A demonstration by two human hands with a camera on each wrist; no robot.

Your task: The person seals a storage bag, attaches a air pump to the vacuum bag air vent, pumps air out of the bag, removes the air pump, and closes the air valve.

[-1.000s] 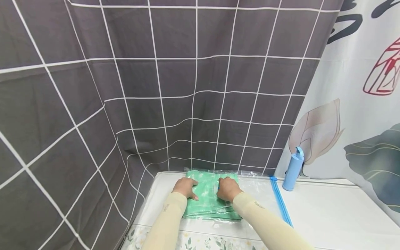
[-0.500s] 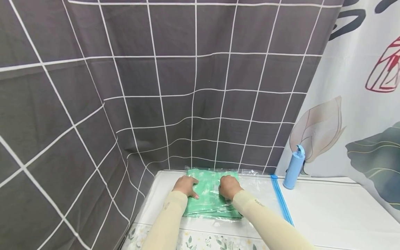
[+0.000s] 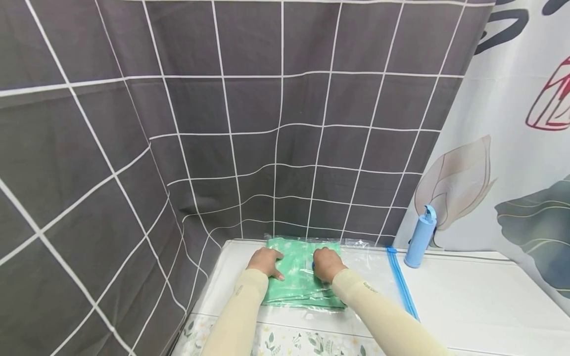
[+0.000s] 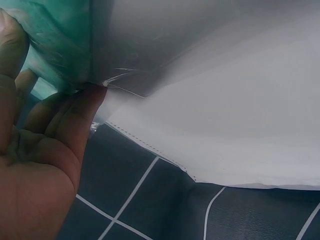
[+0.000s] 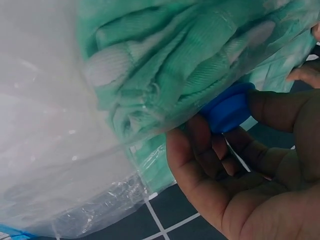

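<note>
Head view, then both wrists: two hands at a clear bag of green cloth.
From the head I see the bag [image 3: 369, 264] lying on the table [image 3: 481, 301], green cloth [image 3: 291, 254] in its left part; the right sleeve [image 3: 378, 309] covers its near right corner, and only a sliver of blue shows at the right hand [image 3: 328, 263]. The left hand [image 3: 264, 262] lies on the left edge, thumb spread from the fingers. On my left wrist feed, that hand is cropped by the frame, fingers extended and touching the bag's edge, some tips hard to make out. My right wrist feed shows thumb and fingers pinching a blue cap [image 5: 229, 111] beside the cloth; I can't tell how it joins the film.
</note>
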